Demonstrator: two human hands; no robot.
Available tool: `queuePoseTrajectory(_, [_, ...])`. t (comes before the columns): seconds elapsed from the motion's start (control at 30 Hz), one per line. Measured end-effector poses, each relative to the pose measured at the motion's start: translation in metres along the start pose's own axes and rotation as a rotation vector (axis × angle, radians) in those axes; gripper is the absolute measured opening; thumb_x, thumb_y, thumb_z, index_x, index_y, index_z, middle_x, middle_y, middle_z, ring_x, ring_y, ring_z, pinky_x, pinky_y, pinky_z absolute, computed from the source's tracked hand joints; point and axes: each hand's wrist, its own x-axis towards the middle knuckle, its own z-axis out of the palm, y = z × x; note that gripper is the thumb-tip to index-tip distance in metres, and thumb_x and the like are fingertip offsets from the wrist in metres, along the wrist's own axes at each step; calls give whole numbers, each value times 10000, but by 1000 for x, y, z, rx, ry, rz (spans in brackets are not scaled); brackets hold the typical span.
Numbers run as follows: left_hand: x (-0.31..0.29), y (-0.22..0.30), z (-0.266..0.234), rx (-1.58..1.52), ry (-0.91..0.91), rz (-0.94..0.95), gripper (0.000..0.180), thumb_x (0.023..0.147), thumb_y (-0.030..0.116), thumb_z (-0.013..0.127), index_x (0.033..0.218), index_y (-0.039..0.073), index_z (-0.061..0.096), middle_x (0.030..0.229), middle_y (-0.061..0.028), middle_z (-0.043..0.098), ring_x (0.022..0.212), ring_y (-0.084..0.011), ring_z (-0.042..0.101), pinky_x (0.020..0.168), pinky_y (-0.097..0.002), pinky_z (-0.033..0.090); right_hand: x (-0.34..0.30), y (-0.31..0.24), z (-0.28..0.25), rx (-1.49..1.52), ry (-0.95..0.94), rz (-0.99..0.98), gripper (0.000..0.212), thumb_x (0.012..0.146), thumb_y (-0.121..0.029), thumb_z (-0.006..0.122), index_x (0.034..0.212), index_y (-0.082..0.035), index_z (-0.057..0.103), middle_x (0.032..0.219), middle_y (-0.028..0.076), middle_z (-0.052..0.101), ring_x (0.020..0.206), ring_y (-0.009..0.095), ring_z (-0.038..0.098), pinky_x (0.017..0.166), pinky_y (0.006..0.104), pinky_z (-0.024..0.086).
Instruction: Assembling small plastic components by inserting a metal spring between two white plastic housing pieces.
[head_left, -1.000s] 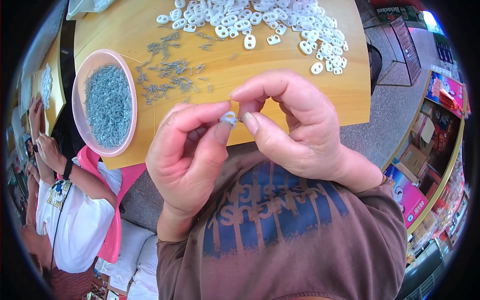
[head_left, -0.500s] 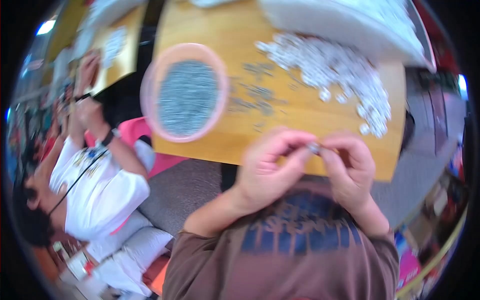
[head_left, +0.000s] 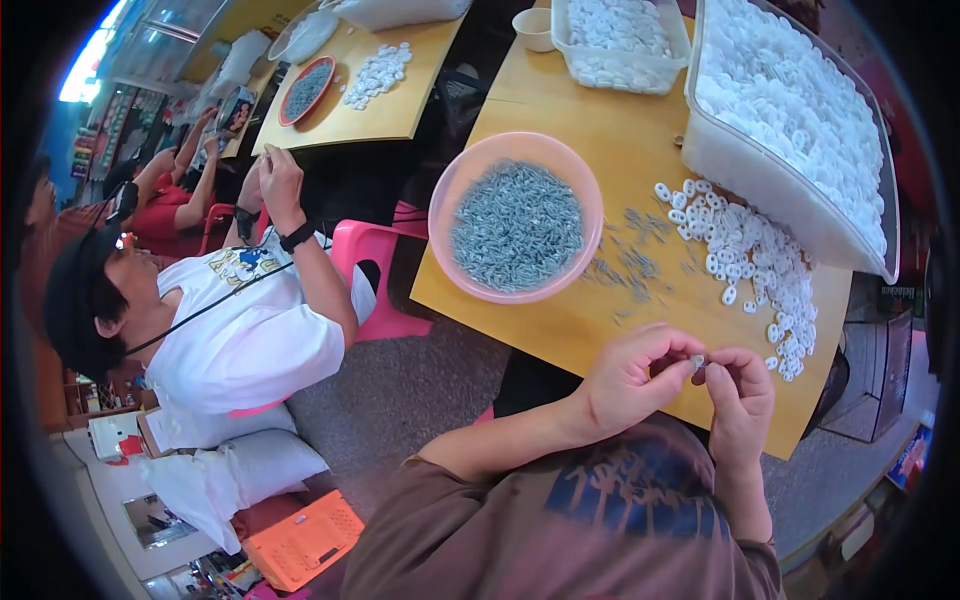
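Observation:
Above the near edge of the wooden table (head_left: 560, 90), my left hand (head_left: 635, 385) and my right hand (head_left: 740, 400) meet fingertip to fingertip. Both pinch a tiny whitish-grey piece (head_left: 697, 362); fingers cover most of it, so its exact kind is unclear. Beyond my hands lie loose grey screw-like pins (head_left: 635, 265). A pink bowl (head_left: 443, 225), left of them, holds a heap of the same pins (head_left: 515, 225). To the right, small white oval plastic pieces with two holes (head_left: 735, 240) spread in a pile along the table.
A large white tub (head_left: 735, 170) of white pieces stands tilted at the back right. Beside it are a clear container (head_left: 670, 75) and a small cup (head_left: 533, 30). At left, a co-worker in white (head_left: 260, 340) sits by a pink stool (head_left: 370, 290). An orange crate (head_left: 305, 540) lies lower left.
My view has turned, so the table, bowl and hands now appear farther right and lower. My fingertips stay together on the tiny piece. The blur has cleared.

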Motion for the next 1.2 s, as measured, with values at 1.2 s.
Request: queuePoseTrajectory(1.2, [-16,-13,11,-19,33,-98,171,817,35,530,981,-6,503,847,-5,516,762,-38,500,648,-176,431,-13,23,-4,-664,52,-476,183,781,14,534,962,16,503,788,86,520,693,160,514,649,258,422])
